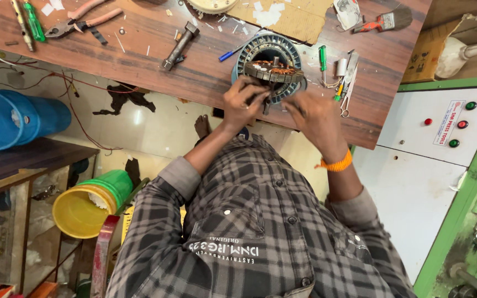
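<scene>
A round motor stator (pixel 272 62), with a blue-grey ring and copper windings on top, rests near the front edge of the wooden workbench (pixel 139 60). My left hand (pixel 242 102) has its fingers curled on the stator's near rim, around a small dark part. My right hand (pixel 314 117), with an orange band on the wrist, is beside it at the rim's lower right. Only its back shows and the fingertips are hidden.
On the bench lie a hammer (pixel 179 46), pliers (pixel 84 19), green screwdrivers (pixel 33 22), a blue pen (pixel 228 54), scissors (pixel 348 95) and a brush (pixel 383 22). A blue bucket (pixel 6 118) and a yellow-green bucket (pixel 86 207) are at the left, and a white and green control cabinet (pixel 443 129) at the right.
</scene>
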The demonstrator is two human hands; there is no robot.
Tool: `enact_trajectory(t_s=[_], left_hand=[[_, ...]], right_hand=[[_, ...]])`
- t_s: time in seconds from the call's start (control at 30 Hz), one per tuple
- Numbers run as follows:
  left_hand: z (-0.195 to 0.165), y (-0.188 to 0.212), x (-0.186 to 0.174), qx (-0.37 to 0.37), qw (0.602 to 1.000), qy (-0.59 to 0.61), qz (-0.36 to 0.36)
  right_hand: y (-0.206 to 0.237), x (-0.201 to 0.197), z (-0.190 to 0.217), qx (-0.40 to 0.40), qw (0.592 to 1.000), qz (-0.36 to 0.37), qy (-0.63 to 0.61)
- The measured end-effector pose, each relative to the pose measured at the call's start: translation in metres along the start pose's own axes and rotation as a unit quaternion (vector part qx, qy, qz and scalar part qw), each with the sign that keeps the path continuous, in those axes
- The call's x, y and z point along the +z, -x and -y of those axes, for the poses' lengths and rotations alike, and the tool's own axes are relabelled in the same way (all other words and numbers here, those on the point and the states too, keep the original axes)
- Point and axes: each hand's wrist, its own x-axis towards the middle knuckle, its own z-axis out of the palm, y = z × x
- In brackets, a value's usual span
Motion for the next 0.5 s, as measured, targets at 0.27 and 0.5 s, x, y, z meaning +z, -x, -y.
enact_trajectory(t_s=[0.27, 0.5], left_hand=[[-0.014, 0.003, 0.015, -0.275, 0.945, 0.164, -0.067], [-0.005, -0.001, 0.022, -0.303, 0.922, 0.218, -0.098]], right_hand=[[-0.081, 0.027, -0.025, 0.146, 0.981, 0.053, -0.116], [-0.095, 0.048, -0.07, 0.188, 0.954, 0.055, -0.228]])
